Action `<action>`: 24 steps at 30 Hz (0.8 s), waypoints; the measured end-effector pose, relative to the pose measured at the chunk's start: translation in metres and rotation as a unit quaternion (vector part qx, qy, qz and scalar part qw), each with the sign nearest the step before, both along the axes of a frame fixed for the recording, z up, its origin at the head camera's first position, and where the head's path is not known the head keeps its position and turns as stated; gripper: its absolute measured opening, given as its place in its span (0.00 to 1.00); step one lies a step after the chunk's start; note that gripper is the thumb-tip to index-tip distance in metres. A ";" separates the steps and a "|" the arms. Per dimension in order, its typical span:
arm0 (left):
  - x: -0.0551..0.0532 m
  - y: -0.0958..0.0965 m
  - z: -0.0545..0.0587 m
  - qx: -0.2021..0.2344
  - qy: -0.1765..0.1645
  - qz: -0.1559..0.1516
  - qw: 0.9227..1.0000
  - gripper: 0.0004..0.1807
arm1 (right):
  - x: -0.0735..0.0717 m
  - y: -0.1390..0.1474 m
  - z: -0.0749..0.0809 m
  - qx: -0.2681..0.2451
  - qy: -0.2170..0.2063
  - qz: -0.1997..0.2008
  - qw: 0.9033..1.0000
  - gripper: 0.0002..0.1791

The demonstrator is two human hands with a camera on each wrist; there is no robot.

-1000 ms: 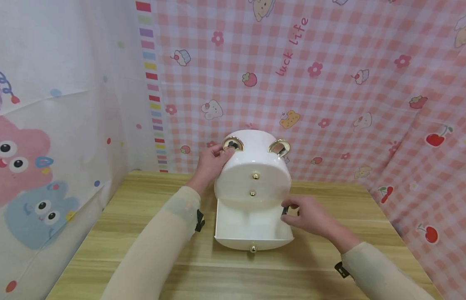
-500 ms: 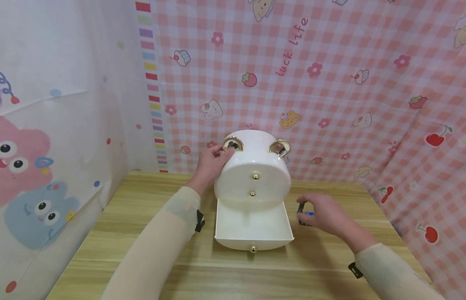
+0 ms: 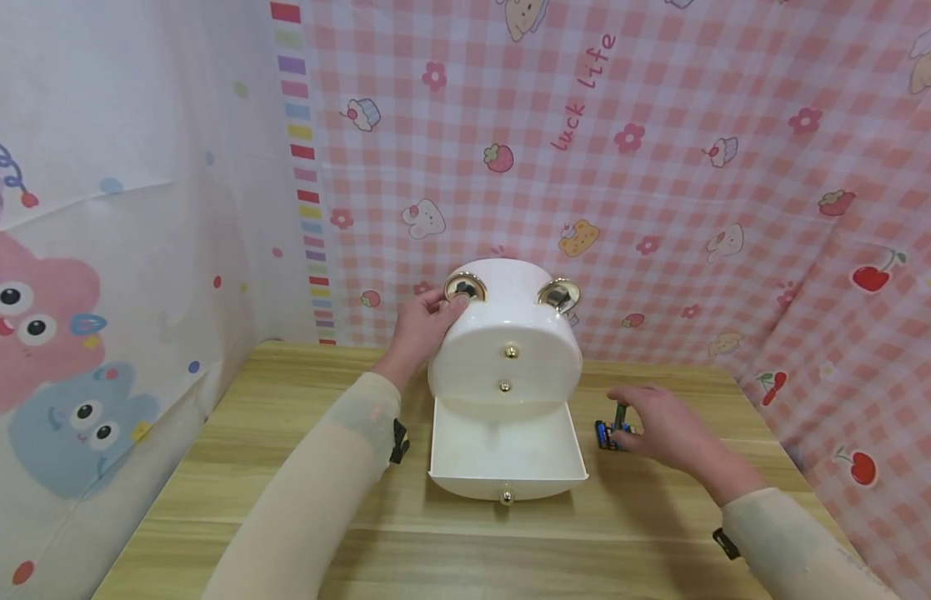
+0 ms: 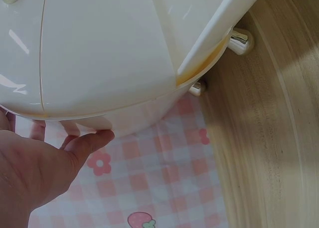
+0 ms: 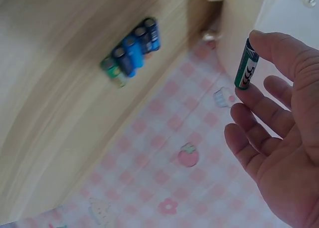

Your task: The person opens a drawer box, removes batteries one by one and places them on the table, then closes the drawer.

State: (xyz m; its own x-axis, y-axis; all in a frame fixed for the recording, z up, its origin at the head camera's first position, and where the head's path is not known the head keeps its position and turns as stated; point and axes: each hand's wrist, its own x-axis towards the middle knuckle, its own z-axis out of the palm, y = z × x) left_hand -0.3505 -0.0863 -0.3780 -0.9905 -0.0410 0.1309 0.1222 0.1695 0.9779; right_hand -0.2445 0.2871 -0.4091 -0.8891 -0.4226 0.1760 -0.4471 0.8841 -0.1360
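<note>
A white drawer cabinet [image 3: 503, 362] with two gold-rimmed rings on top stands mid-table. Its bottom drawer [image 3: 503, 446] is pulled out. My left hand [image 3: 422, 327] rests against the cabinet's upper left side, just below the left ring [image 3: 466, 287]; in the left wrist view its thumb lies along the curved side and other fingers are partly hidden. Right of the drawer, my right hand [image 3: 666, 429] pinches a green battery [image 5: 246, 66] upright between thumb and a fingertip. Close by it, several blue, dark and green batteries [image 5: 130, 52] lie side by side on the table.
The wooden table [image 3: 315, 500] ends at the back against a pink checked cloth [image 3: 660, 192]. A white printed cloth [image 3: 112, 275] hangs at the left. Gold knobs stick out from the drawer fronts, one knob [image 3: 506, 497] on the open drawer.
My right hand has moved right, from the open drawer's right edge to beside the row of batteries, with the battery still pinched. The left hand stays on the cabinet.
</note>
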 end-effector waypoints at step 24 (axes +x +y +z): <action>0.001 0.000 0.002 0.004 -0.011 0.000 1.000 0.25 | -0.013 0.073 -0.034 0.045 -0.093 -0.053 0.993 0.33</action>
